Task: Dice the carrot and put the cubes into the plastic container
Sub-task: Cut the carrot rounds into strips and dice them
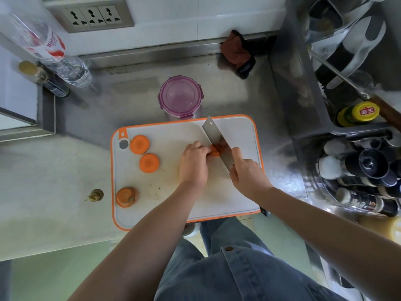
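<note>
A white cutting board (236,131) with an orange rim lies on the steel counter. My left hand (193,165) presses a small carrot piece (215,151) down near the board's middle. My right hand (247,173) grips the handle of a cleaver (213,134), whose blade rests against that piece. Two round carrot slices (140,144) (149,162) lie on the board's left side, and a carrot end (126,197) sits at its near left corner. The purple-rimmed plastic container (180,97) stands empty just behind the board.
A carrot top (94,194) lies left of the board. A water bottle (50,51) and a dark jar (41,78) stand at the back left, a brown cloth (237,53) at the back. A grey rack (338,68) and spice bottles (364,174) fill the right.
</note>
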Demonstrator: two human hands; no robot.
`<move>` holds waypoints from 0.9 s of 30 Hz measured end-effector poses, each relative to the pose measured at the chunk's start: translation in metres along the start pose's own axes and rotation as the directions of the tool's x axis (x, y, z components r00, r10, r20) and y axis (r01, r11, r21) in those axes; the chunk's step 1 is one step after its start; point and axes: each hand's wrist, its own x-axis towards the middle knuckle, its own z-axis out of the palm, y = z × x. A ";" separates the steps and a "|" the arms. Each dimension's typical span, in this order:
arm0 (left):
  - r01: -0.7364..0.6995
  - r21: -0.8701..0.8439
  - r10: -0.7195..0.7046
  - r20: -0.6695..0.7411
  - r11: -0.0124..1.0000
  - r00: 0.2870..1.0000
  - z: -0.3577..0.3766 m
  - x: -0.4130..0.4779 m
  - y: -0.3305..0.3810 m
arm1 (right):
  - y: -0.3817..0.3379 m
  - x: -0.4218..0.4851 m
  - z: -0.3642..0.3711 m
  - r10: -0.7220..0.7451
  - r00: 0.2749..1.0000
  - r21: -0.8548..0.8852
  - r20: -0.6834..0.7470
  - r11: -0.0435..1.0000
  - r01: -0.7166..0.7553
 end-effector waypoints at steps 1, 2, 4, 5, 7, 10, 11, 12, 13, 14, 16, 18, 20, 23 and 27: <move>0.000 -0.001 0.000 -0.011 1.000 1.000 -0.002 -0.001 0.000 | 0.001 -0.001 -0.004 -0.011 1.000 0.018 -0.019 1.000 0.011; 0.001 -0.001 -0.001 -0.023 1.000 1.000 -0.004 -0.002 0.001 | 0.001 -0.002 -0.008 -0.023 0.999 0.034 -0.039 0.999 0.024; 0.003 0.011 -0.003 -0.025 1.000 1.000 -0.006 -0.003 0.001 | -0.001 -0.004 -0.016 -0.046 0.998 0.040 -0.051 0.998 0.048; 0.009 0.025 -0.009 -0.017 1.000 1.000 -0.007 -0.004 0.000 | -0.002 -0.006 -0.020 -0.056 0.998 0.025 -0.041 0.998 0.057; 0.023 0.061 -0.022 -0.014 0.998 1.000 -0.008 -0.005 0.000 | -0.005 -0.007 -0.025 -0.074 0.997 -0.014 -0.011 0.997 0.073; 0.035 0.118 -0.032 -0.029 0.992 0.999 -0.006 -0.005 0.000 | -0.008 -0.007 -0.027 -0.074 0.997 -0.056 0.024 0.996 0.075; 0.047 0.121 -0.043 -0.035 0.991 0.998 -0.006 -0.005 0.001 | -0.009 -0.007 -0.027 -0.067 0.997 -0.066 0.039 0.995 0.070; 0.061 0.117 -0.057 -0.038 0.991 0.998 -0.005 -0.004 0.001 | -0.010 -0.006 -0.027 -0.059 0.997 -0.074 0.052 0.995 0.063; 0.071 0.110 -0.068 -0.038 0.991 0.997 -0.004 -0.004 0.001 | -0.011 -0.006 -0.026 -0.050 0.997 -0.079 0.062 0.995 0.055; 0.076 0.104 -0.072 -0.038 0.992 0.997 -0.004 -0.003 0.001 | -0.011 -0.006 -0.024 -0.043 0.997 -0.078 0.067 0.996 0.048; 0.076 0.105 -0.073 -0.031 0.992 0.997 -0.002 -0.002 0.001 | -0.011 -0.003 -0.021 -0.028 0.997 -0.068 0.069 0.997 0.033; 0.068 0.108 -0.065 -0.024 0.992 0.998 -0.002 -0.002 0.001 | -0.012 -0.002 -0.017 -0.016 0.997 -0.067 0.072 0.998 0.020; 0.048 0.110 -0.046 -0.025 0.993 0.999 -0.001 -0.001 0.000 | -0.012 -0.002 -0.013 -0.011 0.998 -0.060 0.068 0.998 0.015; 0.022 0.122 -0.018 -0.035 0.992 0.999 -0.001 0.000 -0.001 | -0.011 -0.002 -0.007 -0.007 0.998 -0.059 0.066 0.998 0.011; 0.011 0.152 -0.006 -0.035 0.988 0.999 0.000 0.000 -0.003 | -0.012 0.002 0.000 0.005 0.999 -0.065 0.045 0.998 -0.002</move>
